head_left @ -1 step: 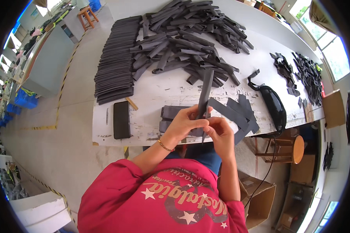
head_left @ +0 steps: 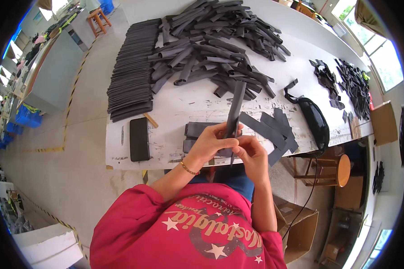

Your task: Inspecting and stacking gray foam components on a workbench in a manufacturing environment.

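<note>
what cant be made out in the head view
Head view: part of the held dark strip, covered by the left hand.
Head view: whether the right hand pinches it, hidden by its own fingers.
Head view: bottom of the loose dark pile, buried under upper pieces.

A workshop: dark strips [head_left: 225,40] lie heaped on a worn bench [head_left: 177,105], top centre; floor tape [head_left: 56,149], blue bins [head_left: 29,116] at left.
</note>
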Demonstrator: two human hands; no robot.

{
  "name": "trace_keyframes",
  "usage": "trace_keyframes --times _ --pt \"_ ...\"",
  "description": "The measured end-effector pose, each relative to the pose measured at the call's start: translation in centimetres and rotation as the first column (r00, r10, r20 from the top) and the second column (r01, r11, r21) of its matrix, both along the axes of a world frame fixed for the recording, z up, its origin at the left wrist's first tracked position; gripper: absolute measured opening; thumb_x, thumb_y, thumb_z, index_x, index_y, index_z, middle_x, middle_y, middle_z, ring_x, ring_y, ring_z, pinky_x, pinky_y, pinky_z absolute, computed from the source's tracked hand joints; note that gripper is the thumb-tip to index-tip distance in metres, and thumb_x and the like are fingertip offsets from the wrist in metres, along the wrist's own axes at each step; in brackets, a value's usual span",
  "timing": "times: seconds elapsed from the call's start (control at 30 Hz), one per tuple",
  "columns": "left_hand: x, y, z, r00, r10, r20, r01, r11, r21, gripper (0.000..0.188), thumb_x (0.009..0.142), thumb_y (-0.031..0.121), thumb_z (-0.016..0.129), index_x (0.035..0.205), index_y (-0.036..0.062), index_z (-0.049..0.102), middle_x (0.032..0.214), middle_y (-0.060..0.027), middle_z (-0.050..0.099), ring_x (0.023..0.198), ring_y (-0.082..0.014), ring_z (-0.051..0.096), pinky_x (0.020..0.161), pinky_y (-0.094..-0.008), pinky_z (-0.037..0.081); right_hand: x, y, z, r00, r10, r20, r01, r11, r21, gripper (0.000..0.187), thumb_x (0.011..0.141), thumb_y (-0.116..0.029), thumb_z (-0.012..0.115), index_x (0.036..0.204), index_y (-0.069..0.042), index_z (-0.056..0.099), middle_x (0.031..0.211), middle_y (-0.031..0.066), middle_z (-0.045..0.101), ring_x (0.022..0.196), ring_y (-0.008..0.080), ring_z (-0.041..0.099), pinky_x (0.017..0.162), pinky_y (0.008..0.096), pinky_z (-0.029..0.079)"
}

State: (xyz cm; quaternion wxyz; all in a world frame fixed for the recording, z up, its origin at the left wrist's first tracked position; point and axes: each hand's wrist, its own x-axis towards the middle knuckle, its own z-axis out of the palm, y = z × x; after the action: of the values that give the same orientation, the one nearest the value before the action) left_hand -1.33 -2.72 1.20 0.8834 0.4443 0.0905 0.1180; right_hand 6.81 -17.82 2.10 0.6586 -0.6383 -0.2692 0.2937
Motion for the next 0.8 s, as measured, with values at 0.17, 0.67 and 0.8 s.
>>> trace_keyframes --times 0.17,0.67,0.8 --pt "-1.4 1.3 -1.2 0.999 -0.049 0.013 0.049 0.998 0.028 0.049 0.078 0.012 0.079 0.121 -0.004 0.06 0.1 -0.0008 0.063 0.093 -0.0084 0.059 0.086 -0.0237 0.047 -1.6 0.7 -0.2 0.998 0.057 -0.013 -0.056 0.996 0.066 0.02 0.089 -0.01 0.07 0.103 0.0 0.06 0.096 0.0023 0.062 0.091 0.0085 0.059 0.082 0.0239 0.048" --pt "-1.5 2.1 -3.5 1.0 -0.003 -0.013 -0.003 0.884 -0.468 0.036 0.086 0.035 0.073 0.099 0.0028 0.064 0.088 -0.0004 0.065 0.07 -0.0061 0.058 0.061 -0.0206 0.046 -1.8 2.6 -0.8 0.957 -0.287 0.032 0.288 0.95 -0.116 0.015 0.097 -0.018 0.058 0.088 -0.006 0.061 0.067 -0.009 0.047 0.055 -0.0002 0.035 0.048 0.0185 0.026" --pt "-0.8 3.5 -3.9 0.993 0.104 -0.059 -0.12 0.874 -0.47 0.041 0.087 0.035 0.071 0.107 0.0005 0.063 0.09 -0.002 0.065 0.067 -0.0056 0.056 0.059 -0.0217 0.046 -0.9 2.0 -0.1 0.815 -0.425 0.394 0.502 0.858 -0.113 0.015 0.097 -0.012 0.057 0.088 0.0 0.058 0.07 -0.0046 0.049 0.066 0.0038 0.04 0.057 0.0215 0.033"
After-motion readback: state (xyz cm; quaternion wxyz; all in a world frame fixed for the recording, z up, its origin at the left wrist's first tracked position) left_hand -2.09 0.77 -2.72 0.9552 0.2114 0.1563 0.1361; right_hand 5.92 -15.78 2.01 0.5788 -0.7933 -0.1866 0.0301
